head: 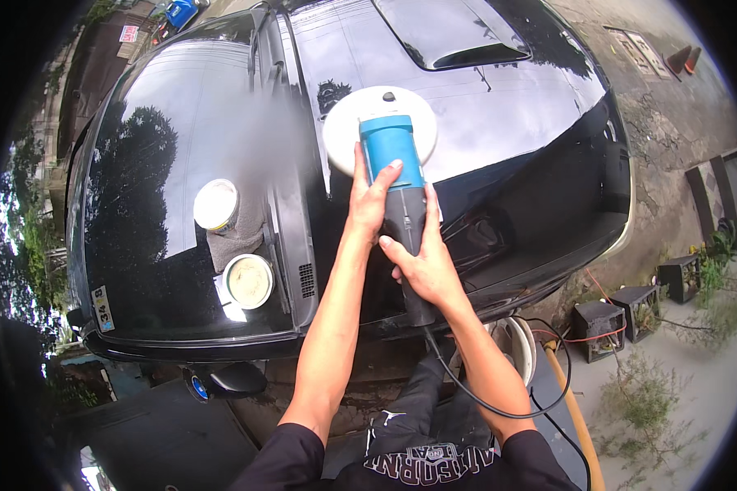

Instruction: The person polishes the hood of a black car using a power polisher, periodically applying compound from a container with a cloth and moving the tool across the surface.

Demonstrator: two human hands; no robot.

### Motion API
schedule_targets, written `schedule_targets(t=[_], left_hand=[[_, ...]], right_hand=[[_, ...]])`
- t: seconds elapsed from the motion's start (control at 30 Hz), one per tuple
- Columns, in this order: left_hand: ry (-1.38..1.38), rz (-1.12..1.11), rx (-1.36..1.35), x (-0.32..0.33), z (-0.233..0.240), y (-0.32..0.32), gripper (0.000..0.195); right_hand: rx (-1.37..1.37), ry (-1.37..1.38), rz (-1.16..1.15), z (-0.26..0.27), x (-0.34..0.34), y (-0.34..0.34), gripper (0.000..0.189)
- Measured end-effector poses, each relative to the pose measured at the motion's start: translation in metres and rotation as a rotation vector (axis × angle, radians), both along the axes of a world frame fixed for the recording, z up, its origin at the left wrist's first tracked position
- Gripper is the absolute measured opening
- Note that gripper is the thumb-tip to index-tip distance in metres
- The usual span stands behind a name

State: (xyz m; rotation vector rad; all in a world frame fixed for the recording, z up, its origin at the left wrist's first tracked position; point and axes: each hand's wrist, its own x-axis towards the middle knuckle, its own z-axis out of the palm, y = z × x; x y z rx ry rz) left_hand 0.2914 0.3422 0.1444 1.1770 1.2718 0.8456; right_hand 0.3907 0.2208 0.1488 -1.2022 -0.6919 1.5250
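A corded rotary polisher, with a teal gear housing and a black body, lies across the middle of the view. Its wide white round pad is over the glossy black hood of a car, near the windshield edge; whether it spins cannot be told. My left hand grips the polisher's side at the teal housing, with the thumb on top. My right hand is wrapped around the black body farther back. The black cord runs from its rear end and loops by my right forearm.
On the windshield stand a white-lidded tub and an open tub of pale compound, beside a grey cloth. The hood has a raised scoop. A side mirror juts out at lower left. Several black planters stand at right.
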Motion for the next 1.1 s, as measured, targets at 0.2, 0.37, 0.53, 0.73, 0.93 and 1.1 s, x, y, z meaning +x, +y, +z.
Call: schedule_targets(t=[0.2,0.37,0.53,0.73,0.93,1.1], left_hand=[[0.158,0.111,0.116,-0.067,0.033,0.022,0.081],[0.122,-0.053,-0.076,0.001,0.021,0.064,0.074],[0.075,-0.284,-0.132,0.107,-0.003,0.021,0.117],[-0.053,-0.025,0.033,0.088,-0.027,-0.066,0.108],[-0.032,0.628,0.073,0.039,-0.041,-0.21,0.09],[0.015,0.77,0.057,0.077,-0.047,-0.279,0.092]], right_hand=[[0.262,0.233,0.132,-0.017,-0.056,0.046,0.112],[0.118,0.044,-0.07,-0.018,-0.013,0.057,0.115],[-0.032,0.076,-0.364,0.002,0.057,0.005,0.109],[0.133,-0.174,-0.087,-0.038,0.087,-0.058,0.112],[0.142,-0.13,0.735,-0.041,0.111,-0.096,0.114],[0.194,-0.123,0.775,-0.057,0.148,-0.141,0.115]])
